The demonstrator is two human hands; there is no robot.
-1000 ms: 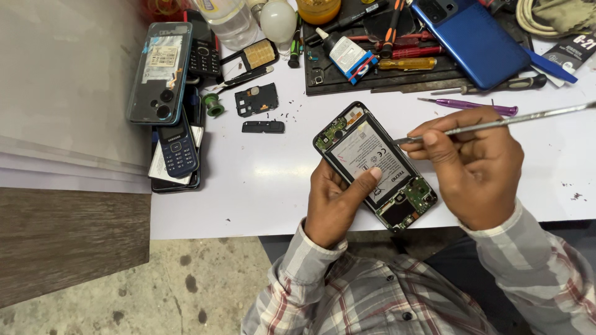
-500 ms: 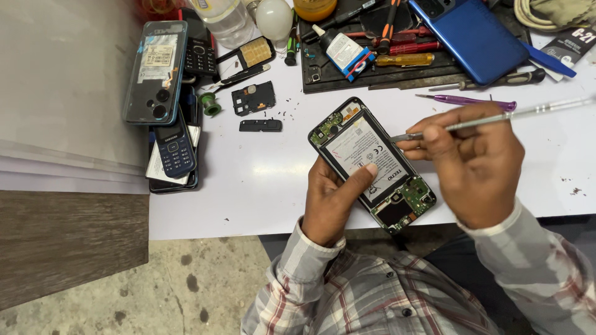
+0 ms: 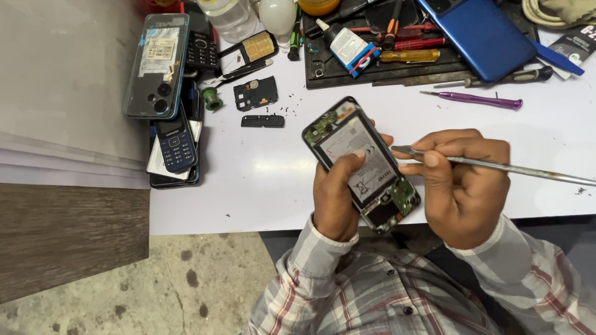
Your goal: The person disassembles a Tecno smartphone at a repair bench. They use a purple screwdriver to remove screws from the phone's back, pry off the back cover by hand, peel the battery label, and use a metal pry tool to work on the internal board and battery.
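My left hand (image 3: 336,197) grips an opened smartphone (image 3: 360,162) with its back cover off, the battery and green circuit boards exposed, thumb resting on the battery. My right hand (image 3: 462,186) holds a long thin metal pry tool (image 3: 509,167), its flat tip touching the phone's right edge beside the battery. Both hands hover over the near edge of the white table (image 3: 261,186).
Two small black plastic covers (image 3: 256,93) lie left of the phone. A stack of old phones (image 3: 164,99) sits at the left. A dark mat (image 3: 385,62) holds screwdrivers and a glue bottle. A blue phone back (image 3: 481,34) and a purple tool (image 3: 478,99) lie at the right.
The phone and both hands sit slightly lower and more to the right in view. The tool tip stays at the phone's right edge.
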